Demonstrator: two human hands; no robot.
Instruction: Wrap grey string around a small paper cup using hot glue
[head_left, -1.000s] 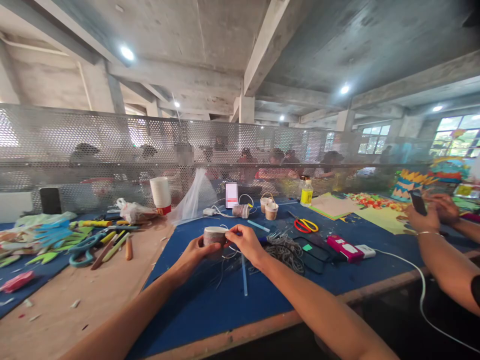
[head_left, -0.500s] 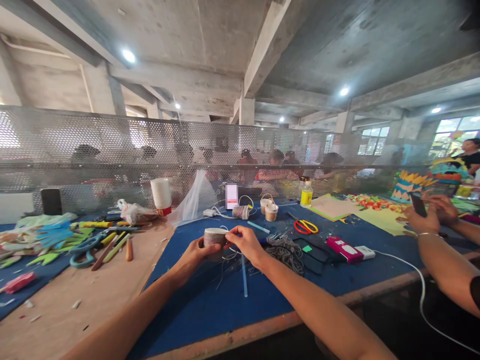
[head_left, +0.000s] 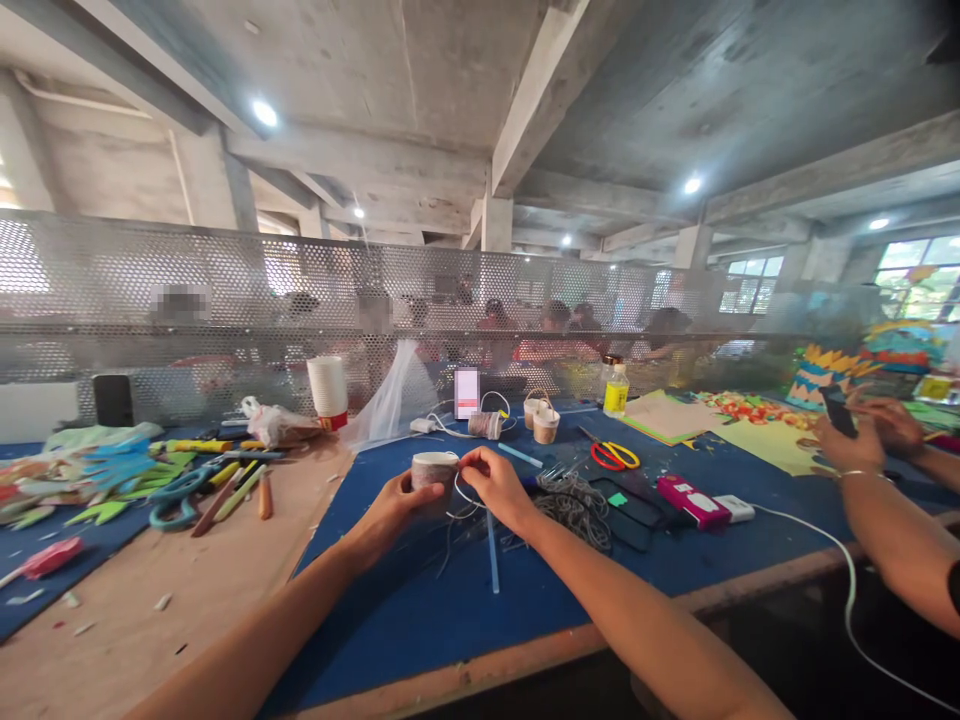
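Note:
My left hand (head_left: 405, 498) is wrapped around a small paper cup (head_left: 433, 474) with a white rim and a grey-brown covering on its side. The cup is held upright above the blue table mat. My right hand (head_left: 491, 485) pinches at the cup's right edge, closed on a thin pale cord (head_left: 466, 497) that loops below the fingers. What lies right between the fingertips is too small to make out. Beneath my right wrist is a translucent glue stick (head_left: 492, 555). A tangle of grey string (head_left: 576, 512) is just to the right of it.
Behind my hands are a wrapped cup on its side (head_left: 486, 425), small basket-like cups (head_left: 545, 424) and a phone (head_left: 466, 392). Red-and-yellow scissors (head_left: 615, 456) and a magenta box (head_left: 691, 500) lie right. Stacked cups (head_left: 328, 388) and tools stand left. A co-worker's hands (head_left: 855, 445) hold a phone.
The view has shifted slightly, so the scene sits a little further right. My hands keep their hold at the cup, whose rim now tilts a bit more toward me.

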